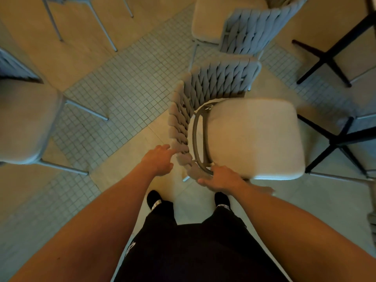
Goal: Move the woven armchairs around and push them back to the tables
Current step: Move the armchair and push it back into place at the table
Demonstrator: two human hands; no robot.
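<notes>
A second grey woven armchair with a beige cushion (244, 27) stands just beyond the one I am handling, their woven backs nearly touching. To the right, the black cross-shaped foot of a desk (333, 143) sits just beside the seat's far edge, and another black desk foot (325, 58) lies further up. At the left, a beige-cushioned chair with thin grey legs (30, 123) stands well apart on the floor of small grey tiles (126, 78). The grey woven armchair with a pale beige seat cushion (254, 137) stands right before me. My left hand (160, 161) reaches to its woven back, fingers extended, touching. My right hand (221, 180) rests on the near frame, grip loose.
</notes>
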